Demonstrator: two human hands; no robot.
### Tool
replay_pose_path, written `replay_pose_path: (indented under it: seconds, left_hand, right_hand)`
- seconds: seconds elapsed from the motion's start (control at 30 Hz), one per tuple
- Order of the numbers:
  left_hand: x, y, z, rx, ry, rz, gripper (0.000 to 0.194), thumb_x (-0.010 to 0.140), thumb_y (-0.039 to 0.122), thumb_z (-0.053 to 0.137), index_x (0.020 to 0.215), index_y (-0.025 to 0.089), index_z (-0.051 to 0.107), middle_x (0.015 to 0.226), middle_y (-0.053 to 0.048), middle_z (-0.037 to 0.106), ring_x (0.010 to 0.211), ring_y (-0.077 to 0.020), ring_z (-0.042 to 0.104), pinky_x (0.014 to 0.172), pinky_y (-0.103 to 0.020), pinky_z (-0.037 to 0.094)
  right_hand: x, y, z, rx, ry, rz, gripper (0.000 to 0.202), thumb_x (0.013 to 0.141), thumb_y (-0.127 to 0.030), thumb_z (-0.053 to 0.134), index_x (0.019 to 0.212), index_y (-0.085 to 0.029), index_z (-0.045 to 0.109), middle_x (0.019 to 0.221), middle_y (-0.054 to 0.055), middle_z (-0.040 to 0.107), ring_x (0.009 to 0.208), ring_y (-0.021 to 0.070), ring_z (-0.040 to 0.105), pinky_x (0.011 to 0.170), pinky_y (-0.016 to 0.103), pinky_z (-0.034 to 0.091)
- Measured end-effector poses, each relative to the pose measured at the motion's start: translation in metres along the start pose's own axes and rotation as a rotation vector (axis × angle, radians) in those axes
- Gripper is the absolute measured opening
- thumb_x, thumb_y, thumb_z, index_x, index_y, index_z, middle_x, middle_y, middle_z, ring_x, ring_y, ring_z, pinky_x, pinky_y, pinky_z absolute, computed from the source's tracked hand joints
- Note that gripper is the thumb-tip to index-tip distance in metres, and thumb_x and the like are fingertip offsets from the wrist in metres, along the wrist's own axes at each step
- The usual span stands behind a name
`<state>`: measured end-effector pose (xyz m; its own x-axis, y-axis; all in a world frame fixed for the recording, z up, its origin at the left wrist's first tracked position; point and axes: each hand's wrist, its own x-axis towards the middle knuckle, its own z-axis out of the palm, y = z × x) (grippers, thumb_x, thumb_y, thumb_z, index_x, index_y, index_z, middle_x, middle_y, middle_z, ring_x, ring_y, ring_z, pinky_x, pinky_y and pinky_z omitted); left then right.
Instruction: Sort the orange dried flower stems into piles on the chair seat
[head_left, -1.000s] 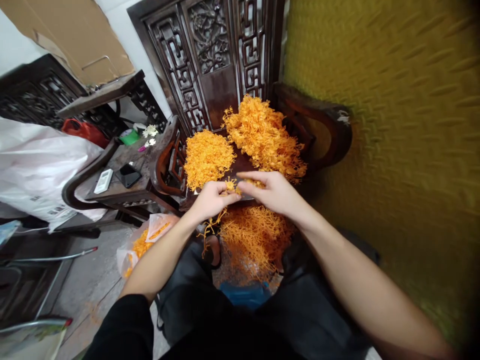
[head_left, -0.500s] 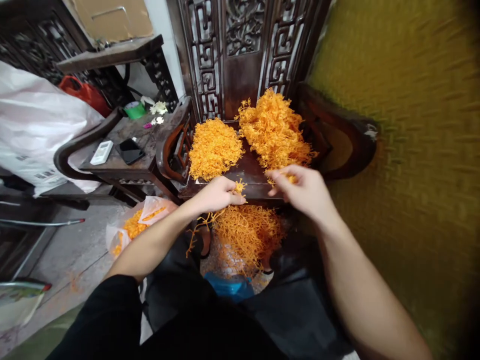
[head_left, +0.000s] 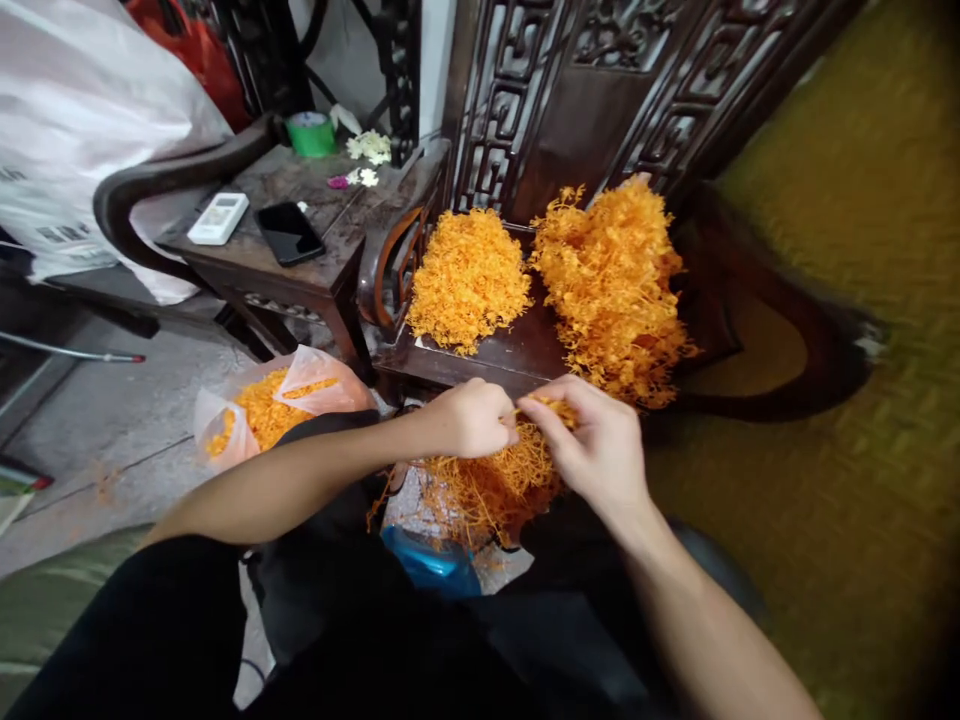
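Between the two piles and the lap, left hand [head_left: 469,418] and right hand [head_left: 600,450] have come together again (0.5 s ago apart), pinching one orange strand [head_left: 529,402].

Soft even daylight, motion blur at right, wide-angle edge distortion.

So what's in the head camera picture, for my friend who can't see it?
Two bare hands, the left hand and the right hand, pinch orange stringy strands over the person's lap. Ahead, two orange piles sit on a dark carved wooden chair. To the left, a phone and a white remote lie on a side table.
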<state>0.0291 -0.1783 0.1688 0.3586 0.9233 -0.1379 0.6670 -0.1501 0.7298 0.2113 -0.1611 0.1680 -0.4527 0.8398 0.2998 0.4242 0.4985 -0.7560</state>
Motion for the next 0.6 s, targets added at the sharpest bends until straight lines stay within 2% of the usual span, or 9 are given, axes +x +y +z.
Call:
replay_pose_path:
  seconds: [0.1, 0.17, 0.2, 0.23, 0.3, 0.37, 0.47, 0.53, 0.6]
  left_hand:
    - [-0.013, 0.003, -0.003, 0.104, -0.192, 0.039, 0.019, 0.082, 0.020, 0.063, 0.068, 0.015, 0.075, 0.062, -0.007, 0.068, 0.060, -0.0189, 0.062, 0.059, -0.031, 0.043]
    - [-0.024, 0.001, 0.004, 0.244, -0.350, 0.091, 0.017, 0.079, 0.018, 0.063, 0.070, 0.013, 0.077, 0.064, -0.012, 0.071, 0.062, -0.0247, 0.068, 0.054, -0.032, 0.044]
    - [-0.028, -0.002, 0.010, 0.302, -0.364, 0.125, 0.017, 0.079, 0.020, 0.064, 0.073, 0.013, 0.078, 0.065, -0.014, 0.071, 0.063, -0.0277, 0.070, 0.052, -0.033, 0.045]
    - [-0.032, -0.006, 0.016, 0.343, -0.344, 0.193, 0.017, 0.080, 0.022, 0.066, 0.077, 0.013, 0.079, 0.066, -0.015, 0.072, 0.064, -0.0299, 0.071, 0.051, -0.034, 0.047]
    - [-0.035, -0.014, 0.028, 0.409, -0.227, 0.367, 0.014, 0.081, 0.019, 0.067, 0.081, 0.013, 0.080, 0.069, -0.013, 0.073, 0.067, -0.0312, 0.073, 0.052, -0.037, 0.050]
    - [-0.032, -0.021, 0.035, 0.466, -0.099, 0.508, 0.012, 0.082, 0.012, 0.067, 0.081, 0.014, 0.079, 0.070, -0.011, 0.074, 0.066, -0.0298, 0.074, 0.053, -0.038, 0.051]
    - [-0.025, -0.022, 0.034, 0.510, -0.017, 0.571, 0.013, 0.082, 0.007, 0.069, 0.077, 0.015, 0.078, 0.067, -0.010, 0.073, 0.063, -0.0271, 0.073, 0.050, -0.036, 0.049]
    - [-0.022, -0.019, 0.030, 0.503, -0.006, 0.575, 0.012, 0.082, 0.008, 0.071, 0.076, 0.016, 0.078, 0.068, -0.010, 0.074, 0.064, -0.0264, 0.073, 0.048, -0.035, 0.047]
    - [-0.018, -0.017, 0.028, 0.499, 0.010, 0.570, 0.012, 0.083, 0.009, 0.071, 0.076, 0.017, 0.078, 0.070, -0.011, 0.075, 0.068, -0.0268, 0.075, 0.049, -0.035, 0.047]
  right_hand:
    - [0.019, 0.014, -0.004, 0.141, 0.324, 0.130, 0.015, 0.089, -0.040, 0.074, 0.084, -0.027, 0.069, 0.069, 0.002, 0.062, 0.057, 0.0194, 0.055, 0.056, 0.037, 0.045]
    - [0.043, 0.028, -0.013, 0.318, 0.594, 0.183, 0.019, 0.084, -0.041, 0.078, 0.082, -0.027, 0.065, 0.059, -0.002, 0.052, 0.047, 0.0164, 0.045, 0.045, 0.033, 0.037]
    - [0.058, 0.035, -0.016, 0.341, 0.604, 0.204, 0.021, 0.082, -0.039, 0.080, 0.080, -0.026, 0.063, 0.063, 0.000, 0.056, 0.048, 0.0168, 0.049, 0.045, 0.034, 0.039]
    - [0.074, 0.042, -0.017, 0.335, 0.538, 0.251, 0.024, 0.079, -0.038, 0.082, 0.079, -0.025, 0.062, 0.072, 0.003, 0.064, 0.051, 0.0171, 0.053, 0.045, 0.034, 0.042]
    - [0.109, 0.052, -0.011, 0.288, 0.299, 0.316, 0.025, 0.076, -0.037, 0.083, 0.083, -0.023, 0.063, 0.084, 0.007, 0.070, 0.057, 0.0185, 0.060, 0.050, 0.036, 0.049]
    - [0.148, 0.061, 0.009, 0.207, 0.109, 0.311, 0.027, 0.078, -0.039, 0.079, 0.093, -0.022, 0.064, 0.078, 0.005, 0.069, 0.056, 0.0186, 0.059, 0.054, 0.038, 0.052]
    - [0.209, 0.072, 0.054, -0.052, 0.144, 0.147, 0.033, 0.091, -0.052, 0.064, 0.097, -0.020, 0.065, 0.071, 0.003, 0.062, 0.062, 0.0196, 0.058, 0.065, 0.040, 0.053]
    - [0.244, 0.078, 0.084, -0.266, 0.164, 0.113, 0.042, 0.096, -0.058, 0.053, 0.095, -0.018, 0.064, 0.079, 0.008, 0.065, 0.076, 0.0239, 0.063, 0.078, 0.045, 0.054]
    - [0.268, 0.084, 0.108, -0.494, 0.114, 0.046, 0.052, 0.099, -0.062, 0.043, 0.107, -0.015, 0.064, 0.099, 0.017, 0.068, 0.093, 0.0302, 0.065, 0.088, 0.051, 0.052]
